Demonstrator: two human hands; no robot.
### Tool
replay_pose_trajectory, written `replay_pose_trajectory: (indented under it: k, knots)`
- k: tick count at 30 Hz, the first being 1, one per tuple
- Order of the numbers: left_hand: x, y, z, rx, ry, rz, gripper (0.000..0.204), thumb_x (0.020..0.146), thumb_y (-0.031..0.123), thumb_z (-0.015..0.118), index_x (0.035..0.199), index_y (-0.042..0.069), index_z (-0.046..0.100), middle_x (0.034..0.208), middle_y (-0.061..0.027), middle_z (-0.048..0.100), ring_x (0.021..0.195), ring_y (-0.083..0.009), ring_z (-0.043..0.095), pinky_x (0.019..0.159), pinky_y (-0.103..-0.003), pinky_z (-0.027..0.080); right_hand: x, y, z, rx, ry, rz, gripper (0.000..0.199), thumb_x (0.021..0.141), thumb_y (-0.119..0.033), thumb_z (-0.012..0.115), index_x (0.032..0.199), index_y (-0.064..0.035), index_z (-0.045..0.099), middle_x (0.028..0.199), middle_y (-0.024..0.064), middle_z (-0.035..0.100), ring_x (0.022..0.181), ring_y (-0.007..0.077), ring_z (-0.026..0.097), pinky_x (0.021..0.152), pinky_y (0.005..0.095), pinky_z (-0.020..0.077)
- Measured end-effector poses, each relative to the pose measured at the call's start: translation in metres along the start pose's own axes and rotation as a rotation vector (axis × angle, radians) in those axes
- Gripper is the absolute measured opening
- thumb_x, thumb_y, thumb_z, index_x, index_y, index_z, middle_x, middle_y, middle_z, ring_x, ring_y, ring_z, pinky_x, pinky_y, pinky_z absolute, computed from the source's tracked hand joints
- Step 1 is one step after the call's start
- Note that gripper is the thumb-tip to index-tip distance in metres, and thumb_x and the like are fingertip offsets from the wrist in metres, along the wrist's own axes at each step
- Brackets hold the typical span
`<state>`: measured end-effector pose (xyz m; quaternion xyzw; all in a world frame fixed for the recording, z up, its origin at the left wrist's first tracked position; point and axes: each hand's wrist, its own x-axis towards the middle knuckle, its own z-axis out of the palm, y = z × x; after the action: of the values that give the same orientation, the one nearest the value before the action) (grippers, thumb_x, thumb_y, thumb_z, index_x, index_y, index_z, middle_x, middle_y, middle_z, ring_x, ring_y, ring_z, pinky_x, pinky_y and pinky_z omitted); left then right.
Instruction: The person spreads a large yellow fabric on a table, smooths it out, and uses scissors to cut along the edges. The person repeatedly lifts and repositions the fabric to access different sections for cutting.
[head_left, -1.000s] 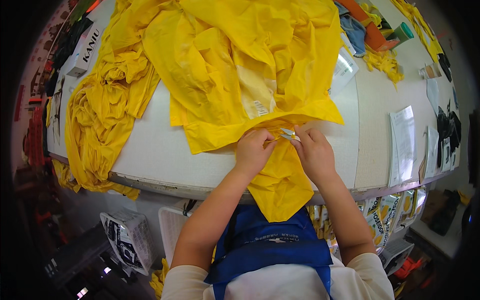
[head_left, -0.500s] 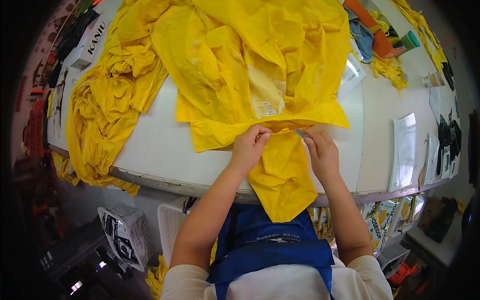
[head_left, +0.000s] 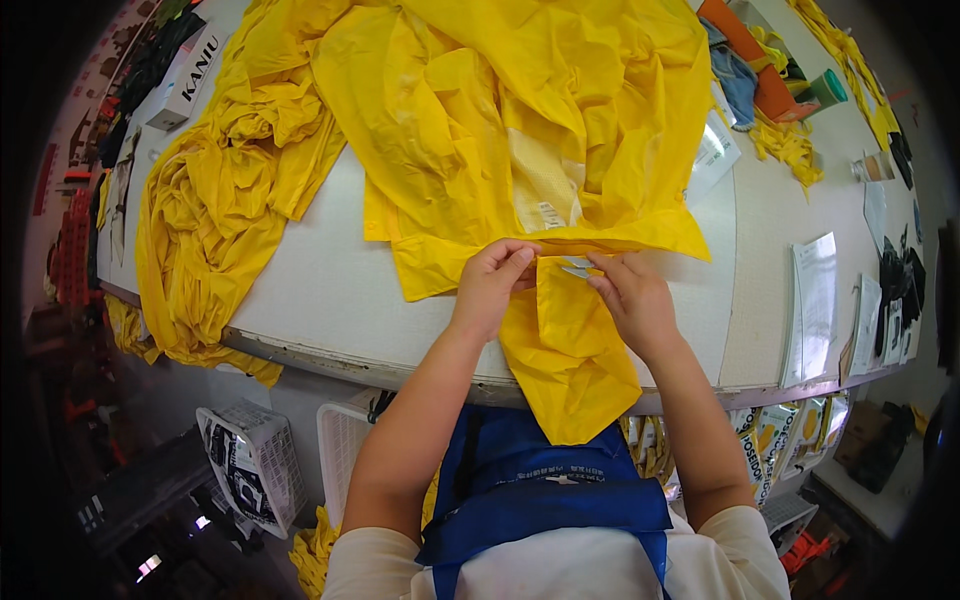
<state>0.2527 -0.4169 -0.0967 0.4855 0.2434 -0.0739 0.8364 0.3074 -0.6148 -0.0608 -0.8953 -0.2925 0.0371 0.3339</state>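
- Judging by the poses, the step in hand is close work with blades at the edge of the yellow garment (head_left: 450, 130), perhaps a trim.
- A next cut would call for the cloth held steady, the blades brought square to it, and the left fingertips kept clear.
- Left grip (head_left: 488, 287): thumb and forefinger nearly closed, seemingly pinching yellow cloth at the garment's near edge; the exact fold is hidden by the fingers.
- Right grip (head_left: 638, 303): fingers curled round the snips (head_left: 577, 268), whose pale blades point toward the left grip, tips slightly parted. The handle is hidden in the hand.
- The garment lies heaped on the table (head_left: 330, 285), just beyond both grips, its near edge running across in front of them.
- A yellow flap (head_left: 572, 345) hangs between and below the grips, over the table's edge, in front of the blue apron (head_left: 540, 500); how it joins the garment is unclear.
- More yellow cloth (head_left: 215, 220) lies well left of the left grip; papers (head_left: 812, 310) lie well right of the right.
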Motion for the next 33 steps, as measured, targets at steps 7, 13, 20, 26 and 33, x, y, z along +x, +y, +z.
replay_pose_trajectory:
  k: [7,13,20,26,33]
  knots:
    - [-0.006,-0.001,0.027,0.058,0.072,0.188,0.014,0.093,0.019,0.057,0.101,0.008,0.063,0.107,-0.0009,0.06,0.077,-0.0081,0.055,0.069,-0.023,0.047,0.012,0.004,-0.001,0.103,-0.002,-0.017,0.022,0.086,-0.014,0.062,0.105,-0.0028,0.062,0.094,0.0157,0.063,0.083,0.0332,0.061,0.073,0.0364,0.0491]
    - [-0.008,0.0,0.026,0.132,0.041,0.146,0.015,0.093,0.017,0.058,0.099,0.006,0.064,0.093,-0.0014,0.062,0.077,-0.0054,0.054,0.056,-0.018,0.042,0.001,0.007,0.005,0.277,-0.063,0.181,0.023,0.09,-0.015,0.058,0.106,0.0004,0.061,0.093,0.0196,0.065,0.085,0.0334,0.062,0.073,0.035,0.0492]
    - [-0.009,0.006,0.037,0.117,0.01,0.122,0.016,0.093,0.017,0.057,0.101,0.004,0.064,0.093,-0.0025,0.061,0.086,-0.0082,0.058,0.055,-0.02,0.045,-0.011,0.002,0.016,0.412,-0.017,0.312,0.024,0.091,-0.016,0.058,0.107,0.0009,0.061,0.09,0.0201,0.065,0.079,0.03,0.064,0.07,0.0325,0.0493]
    - [-0.011,-0.011,0.043,0.301,0.068,0.247,0.03,0.086,0.007,0.063,0.114,0.002,0.053,0.116,-0.0104,0.05,0.095,-0.016,0.06,0.062,-0.023,0.05,-0.023,0.015,0.03,0.501,0.06,0.41,0.023,0.092,-0.016,0.057,0.106,0.002,0.061,0.088,0.0177,0.066,0.078,0.0228,0.065,0.07,0.0296,0.0494]
    - [-0.024,-0.022,0.053,0.587,0.212,0.334,0.042,0.076,-0.007,0.066,0.113,-0.002,0.047,0.11,-0.0115,0.043,0.089,-0.0177,0.06,0.075,-0.026,0.053,-0.029,0.02,0.033,0.707,0.092,0.578,0.023,0.092,-0.014,0.057,0.107,0.0019,0.062,0.091,0.0128,0.067,0.084,0.0165,0.063,0.073,0.027,0.0487]
